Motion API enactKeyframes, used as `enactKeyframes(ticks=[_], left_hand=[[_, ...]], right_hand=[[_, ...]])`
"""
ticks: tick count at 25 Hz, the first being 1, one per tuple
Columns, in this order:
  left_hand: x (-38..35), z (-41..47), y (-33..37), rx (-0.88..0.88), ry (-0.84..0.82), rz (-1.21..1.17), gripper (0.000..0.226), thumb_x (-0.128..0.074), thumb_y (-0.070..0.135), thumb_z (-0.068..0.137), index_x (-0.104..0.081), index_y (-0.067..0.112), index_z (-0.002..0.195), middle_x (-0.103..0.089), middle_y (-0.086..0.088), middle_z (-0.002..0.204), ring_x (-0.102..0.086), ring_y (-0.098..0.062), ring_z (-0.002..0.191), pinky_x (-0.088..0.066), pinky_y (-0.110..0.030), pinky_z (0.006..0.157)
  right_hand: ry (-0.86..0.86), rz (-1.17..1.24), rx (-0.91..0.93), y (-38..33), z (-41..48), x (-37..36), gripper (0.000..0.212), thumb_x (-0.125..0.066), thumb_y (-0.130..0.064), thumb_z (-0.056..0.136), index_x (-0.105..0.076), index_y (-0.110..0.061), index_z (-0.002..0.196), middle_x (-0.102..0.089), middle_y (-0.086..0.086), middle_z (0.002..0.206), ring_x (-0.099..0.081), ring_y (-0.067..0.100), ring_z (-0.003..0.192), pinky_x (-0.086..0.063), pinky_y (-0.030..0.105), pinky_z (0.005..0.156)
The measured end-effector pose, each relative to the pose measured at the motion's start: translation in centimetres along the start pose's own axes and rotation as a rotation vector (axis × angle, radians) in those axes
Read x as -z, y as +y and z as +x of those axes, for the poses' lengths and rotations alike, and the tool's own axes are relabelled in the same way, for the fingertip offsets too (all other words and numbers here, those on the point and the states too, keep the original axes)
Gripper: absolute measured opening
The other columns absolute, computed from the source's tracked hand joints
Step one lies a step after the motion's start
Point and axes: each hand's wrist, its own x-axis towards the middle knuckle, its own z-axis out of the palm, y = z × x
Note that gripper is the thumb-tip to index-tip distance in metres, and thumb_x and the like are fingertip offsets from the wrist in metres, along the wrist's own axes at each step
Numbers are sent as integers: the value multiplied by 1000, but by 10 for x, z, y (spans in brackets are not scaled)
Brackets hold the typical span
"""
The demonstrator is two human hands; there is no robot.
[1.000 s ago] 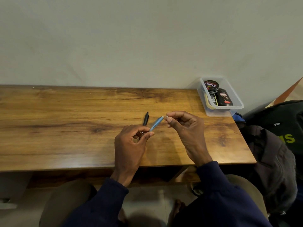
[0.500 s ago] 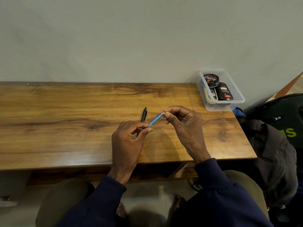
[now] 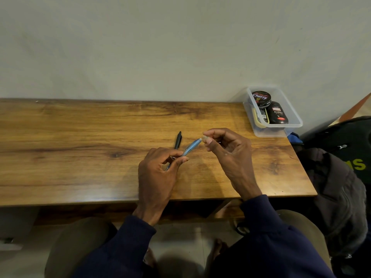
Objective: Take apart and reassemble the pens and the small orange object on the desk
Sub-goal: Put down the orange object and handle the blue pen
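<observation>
A translucent blue pen (image 3: 190, 147) slants above the wooden desk (image 3: 80, 141), its lower end inside my left hand (image 3: 158, 171), whose thumb and fingers pinch the barrel. My right hand (image 3: 226, 151) pinches the pen's pale upper tip between thumb and forefinger, the other fingers curled. A black pen (image 3: 178, 140) lies on the desk just beyond my left hand, partly hidden by it. No orange object shows in this view.
A clear plastic tub (image 3: 289, 125) with black shoe-polish tins stands at the desk's far right corner by the wall. Dark bags and a jacket (image 3: 341, 177) are piled right of the desk. My knees are under the front edge.
Both hands have stayed on the blue pen, shifting only slightly. The right fingers have worked at its upper tip. The camera tilted a little.
</observation>
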Motion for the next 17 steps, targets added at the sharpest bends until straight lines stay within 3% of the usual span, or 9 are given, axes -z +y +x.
enactKeyframes(ticks=[6,17], left_hand=[[0,-1,-1,1,1,-3,22,-86,16,81,-78,15,101,-76,3,97,-68,-11,90,-59,-34,76],[-2,-2,-2,-27,-8,33,23,-86,16,80,-78,14,102,-77,1,96,-68,-14,88,-58,-39,75]], right_hand=[[10,128,-19,1,-1,1,15,-72,0,91,-73,4,105,-77,17,89,-73,21,77,-60,26,76],[2,32,14,1,0,1,15,-71,2,91,-74,6,105,-75,15,91,-71,15,76,-59,23,74]])
